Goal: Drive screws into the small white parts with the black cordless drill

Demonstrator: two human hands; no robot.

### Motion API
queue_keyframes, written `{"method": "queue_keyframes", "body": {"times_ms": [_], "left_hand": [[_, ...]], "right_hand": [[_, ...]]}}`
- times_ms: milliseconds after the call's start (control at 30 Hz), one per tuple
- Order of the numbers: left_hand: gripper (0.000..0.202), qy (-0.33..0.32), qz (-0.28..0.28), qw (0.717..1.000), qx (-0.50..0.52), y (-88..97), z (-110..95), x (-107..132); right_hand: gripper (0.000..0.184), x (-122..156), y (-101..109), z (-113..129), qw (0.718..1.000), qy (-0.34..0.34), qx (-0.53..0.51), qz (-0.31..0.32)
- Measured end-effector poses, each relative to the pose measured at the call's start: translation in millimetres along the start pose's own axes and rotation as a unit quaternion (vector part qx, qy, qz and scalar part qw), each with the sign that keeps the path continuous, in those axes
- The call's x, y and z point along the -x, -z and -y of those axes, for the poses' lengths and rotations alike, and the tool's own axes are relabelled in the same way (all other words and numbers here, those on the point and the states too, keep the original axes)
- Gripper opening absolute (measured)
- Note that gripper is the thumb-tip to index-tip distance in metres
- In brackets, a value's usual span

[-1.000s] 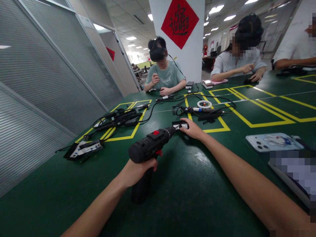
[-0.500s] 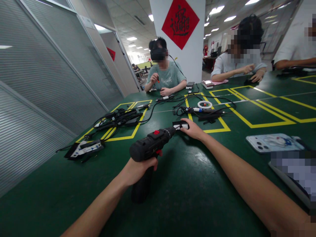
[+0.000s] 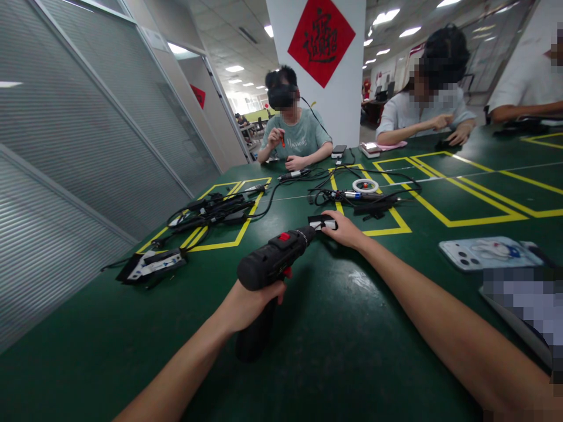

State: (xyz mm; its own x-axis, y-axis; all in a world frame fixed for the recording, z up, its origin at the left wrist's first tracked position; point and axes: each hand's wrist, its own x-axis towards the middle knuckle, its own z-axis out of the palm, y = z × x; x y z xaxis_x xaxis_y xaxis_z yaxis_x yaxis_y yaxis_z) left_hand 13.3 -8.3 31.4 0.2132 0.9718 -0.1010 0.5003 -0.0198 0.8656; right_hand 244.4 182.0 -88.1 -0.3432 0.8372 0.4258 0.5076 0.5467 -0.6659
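Note:
A black cordless drill with red accents is gripped by its handle in my left hand. The drill's nose points away from me and reaches a small black-and-white block on the table. Whether the bit touches this block or stops just short, I cannot tell. My right hand holds the block from its right side, with thumb and fingers around its end. The fingertips on its far side are partly hidden.
Black cables lie bundled at the left, near a black-and-white piece. Beyond my right hand are a tape roll and a pen-like corded tool. A phone lies at the right. Co-workers sit across the green table.
My left hand and the drill have shifted slightly to the right, its nose closer to the block. The right hand and the block look unmoved.

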Motion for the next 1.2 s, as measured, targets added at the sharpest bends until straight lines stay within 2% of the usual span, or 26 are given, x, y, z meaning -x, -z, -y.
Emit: {"method": "queue_keyframes", "body": {"times_ms": [500, 967, 1200], "left_hand": [[0.003, -0.002, 0.016, 1.0, 0.02, 0.3, 9, -3], [0.01, 0.013, 0.023, 0.997, 0.066, 2.1, 8, -5], [0.015, 0.022, 0.006, 0.997, 0.074, 0.4, 6, -5]], "right_hand": [[0.047, 0, 0, -3, 1.0, 0.005, 0.002, 0.004], [0.047, 0, 1, -1, 1.0, -0.002, 0.003, 0.007], [0.047, -1, 0, -2, 1.0, 0.001, 0.003, 0.005]]}}
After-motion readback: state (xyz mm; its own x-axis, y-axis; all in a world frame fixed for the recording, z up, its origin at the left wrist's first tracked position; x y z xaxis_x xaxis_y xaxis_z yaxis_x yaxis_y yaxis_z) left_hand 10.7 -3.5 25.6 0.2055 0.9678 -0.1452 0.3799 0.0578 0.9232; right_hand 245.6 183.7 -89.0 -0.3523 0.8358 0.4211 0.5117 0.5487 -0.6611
